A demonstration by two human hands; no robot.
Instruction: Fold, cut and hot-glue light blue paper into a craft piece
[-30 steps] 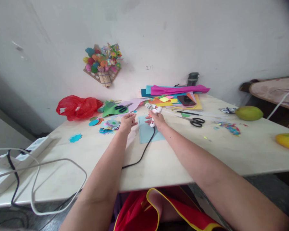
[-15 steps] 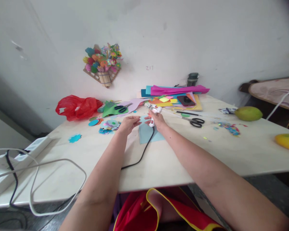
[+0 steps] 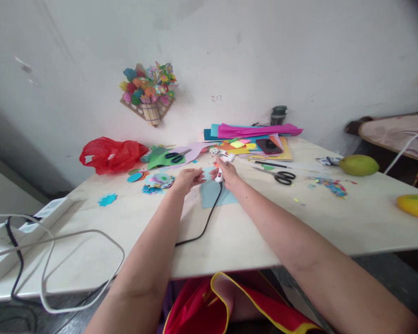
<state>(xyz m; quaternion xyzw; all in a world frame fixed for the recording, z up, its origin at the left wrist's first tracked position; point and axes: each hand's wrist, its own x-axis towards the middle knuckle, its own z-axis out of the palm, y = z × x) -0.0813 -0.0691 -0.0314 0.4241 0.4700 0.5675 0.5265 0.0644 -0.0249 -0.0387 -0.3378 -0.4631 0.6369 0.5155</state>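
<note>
My right hand (image 3: pixel 227 172) is wrapped round a white glue gun (image 3: pixel 220 174) with a red switch on its handle. A black cord (image 3: pixel 209 218) runs from the handle's base down across the table. To the left of it, my left hand (image 3: pixel 189 179) is closed in a pinch, and whatever sits between its fingertips is too small to make out. Under both hands lies a light blue sheet (image 3: pixel 218 198), partly covered by them. Left of my left hand is a pile of cut flower shapes (image 3: pixel 160 181), with a single blue flower cutout (image 3: pixel 107 199) farther out.
Black-handled scissors (image 3: pixel 284 177) and a black pencil (image 3: pixel 272 164) lie on the right, near a phone (image 3: pixel 269 146) on coloured sheets. More scissors (image 3: pixel 174 157) rest at the back left beside a red plastic bag (image 3: pixel 111 155). A white power strip (image 3: pixel 57 211) with loose cables occupies the left edge.
Almost nothing differs. The view has shifted very slightly, and both hands keep nearly the same places, the right one still round the glue gun.
</note>
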